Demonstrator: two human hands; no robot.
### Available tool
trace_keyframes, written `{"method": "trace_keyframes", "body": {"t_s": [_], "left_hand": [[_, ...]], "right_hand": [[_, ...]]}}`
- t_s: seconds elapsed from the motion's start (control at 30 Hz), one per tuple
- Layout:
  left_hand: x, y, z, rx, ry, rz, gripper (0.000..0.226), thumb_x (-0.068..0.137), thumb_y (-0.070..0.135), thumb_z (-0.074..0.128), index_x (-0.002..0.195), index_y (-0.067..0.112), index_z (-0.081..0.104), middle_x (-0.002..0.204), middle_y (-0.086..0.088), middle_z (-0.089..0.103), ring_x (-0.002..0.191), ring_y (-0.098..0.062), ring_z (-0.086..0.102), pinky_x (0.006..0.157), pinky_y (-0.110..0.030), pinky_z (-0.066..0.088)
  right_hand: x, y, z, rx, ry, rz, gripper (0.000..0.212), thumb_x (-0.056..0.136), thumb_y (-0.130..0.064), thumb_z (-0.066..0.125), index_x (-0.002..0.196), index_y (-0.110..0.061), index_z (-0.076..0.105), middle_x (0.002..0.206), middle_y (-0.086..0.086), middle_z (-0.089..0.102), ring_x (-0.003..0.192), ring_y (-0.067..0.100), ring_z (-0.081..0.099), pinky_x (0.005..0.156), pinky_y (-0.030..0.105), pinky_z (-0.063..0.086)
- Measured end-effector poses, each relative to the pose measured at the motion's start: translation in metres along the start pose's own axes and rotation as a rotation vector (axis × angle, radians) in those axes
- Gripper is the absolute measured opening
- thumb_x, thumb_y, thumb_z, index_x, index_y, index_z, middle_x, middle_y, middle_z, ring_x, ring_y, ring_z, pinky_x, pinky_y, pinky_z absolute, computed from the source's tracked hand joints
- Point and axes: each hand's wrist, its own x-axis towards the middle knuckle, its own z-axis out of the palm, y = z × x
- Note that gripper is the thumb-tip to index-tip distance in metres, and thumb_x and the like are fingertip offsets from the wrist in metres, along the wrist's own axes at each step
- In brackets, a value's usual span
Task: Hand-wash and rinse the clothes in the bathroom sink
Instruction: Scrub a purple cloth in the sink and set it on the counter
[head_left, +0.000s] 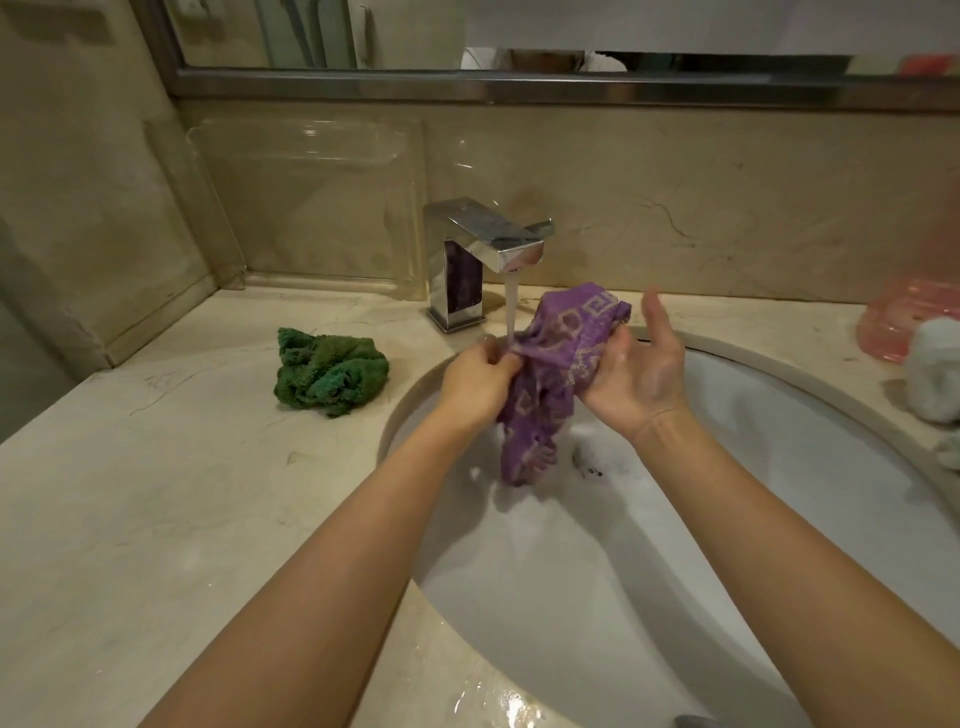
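You are rinsing a purple cloth (558, 364) under the running tap (491, 244), held over the white oval sink (779, 415). Your left hand (480, 376) has its fingers curled, pinching a fold of the cloth right where the stream of water (510, 306) lands. Your right hand (641, 371) has fingers held straight and palm turned up, supporting the upper part of the cloth against the palm. The cloth is thin, soft and patterned in pale beige, hanging limp and wet with its lower end dipping into foamy water in the basin. A crumpled green cloth (330, 371), thick and nubbly, lies on the marble table (156, 493) just left of the sink. The next move probably calls for shifting fresh sections of the cloth under the stream, then squeezing it.
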Motion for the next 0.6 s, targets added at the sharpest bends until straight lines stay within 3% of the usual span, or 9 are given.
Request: {"method": "trace_keyframes", "body": {"t_s": [0.07,0.13,0.2,0.27,0.33,0.37,0.47,0.53,0.6], "left_hand": [[0.001,0.004,-0.003,-0.085,0.142,-0.042,0.011,0.100,0.024,0.046,0.100,0.018,0.056,0.103,-0.005,0.066,0.101,-0.026,0.063,0.093,-0.044,0.049],[0.004,0.006,-0.007,-0.185,0.255,-0.045,0.015,0.099,0.024,0.045,0.094,0.013,0.055,0.091,-0.004,0.063,0.093,-0.024,0.060,0.089,-0.040,0.047],[0.003,0.008,-0.009,-0.262,0.309,-0.010,0.016,0.097,0.021,0.047,0.084,0.013,0.051,0.076,-0.001,0.055,0.078,-0.020,0.054,0.077,-0.036,0.042],[0.000,0.011,-0.010,-0.369,0.312,0.015,0.021,0.097,0.019,0.048,0.076,0.016,0.047,0.067,0.001,0.050,0.066,-0.016,0.049,0.070,-0.034,0.038],[-0.001,0.013,-0.011,-0.479,0.303,0.033,0.024,0.097,0.017,0.048,0.073,0.017,0.046,0.069,-0.001,0.049,0.069,-0.015,0.048,0.069,-0.032,0.037],[-0.002,0.015,-0.012,-0.523,0.294,0.042,0.024,0.097,0.015,0.048,0.073,0.017,0.047,0.071,-0.001,0.049,0.071,-0.016,0.048,0.069,-0.031,0.038],[-0.002,0.016,-0.012,-0.615,0.265,0.047,0.023,0.096,0.010,0.048,0.074,0.016,0.048,0.070,-0.001,0.050,0.069,-0.014,0.049,0.068,-0.030,0.041],[-0.001,0.016,-0.012,-0.652,0.260,0.043,0.024,0.095,0.010,0.049,0.072,0.016,0.048,0.070,-0.002,0.052,0.072,-0.017,0.051,0.073,-0.036,0.042],[0.001,0.015,-0.013,-0.662,0.268,0.043,0.025,0.096,0.010,0.049,0.072,0.016,0.048,0.071,-0.003,0.050,0.077,-0.021,0.050,0.075,-0.037,0.043]], "right_hand": [[0.002,0.003,-0.005,-0.259,0.146,0.068,0.029,0.092,-0.035,0.055,0.106,-0.010,0.062,0.100,0.010,0.071,0.094,0.025,0.067,0.079,0.035,0.054],[0.001,0.010,-0.012,-0.603,0.381,0.171,0.014,0.089,-0.023,0.066,0.090,-0.010,0.062,0.081,0.007,0.069,0.071,0.019,0.064,0.055,0.024,0.047],[-0.001,0.015,-0.023,-1.020,0.626,0.195,0.026,0.082,-0.031,0.075,0.075,-0.010,0.061,0.070,0.005,0.063,0.059,0.016,0.056,0.050,0.025,0.038],[-0.004,0.016,-0.025,-1.270,0.741,0.069,0.039,0.078,-0.045,0.075,0.071,-0.009,0.061,0.069,0.004,0.059,0.064,0.018,0.055,0.057,0.028,0.039],[-0.005,0.018,-0.021,-1.276,0.685,-0.134,0.043,0.081,-0.053,0.068,0.090,-0.012,0.059,0.085,0.000,0.060,0.080,0.018,0.057,0.066,0.030,0.040],[-0.006,0.019,-0.017,-1.237,0.562,-0.196,0.042,0.083,-0.055,0.065,0.101,-0.017,0.057,0.097,-0.002,0.060,0.090,0.016,0.057,0.072,0.029,0.041],[-0.006,0.030,-0.010,-1.208,0.102,-0.094,0.031,0.088,-0.048,0.060,0.112,-0.028,0.059,0.122,-0.004,0.060,0.113,0.012,0.054,0.094,0.028,0.039],[-0.005,0.039,-0.009,-1.224,0.000,0.022,0.015,0.092,-0.038,0.061,0.100,-0.026,0.065,0.111,-0.004,0.067,0.107,0.010,0.059,0.096,0.029,0.040],[-0.003,0.042,-0.006,-1.136,0.054,0.016,0.022,0.099,-0.028,0.052,0.081,-0.020,0.062,0.085,-0.006,0.070,0.088,0.009,0.063,0.091,0.031,0.042]]}}
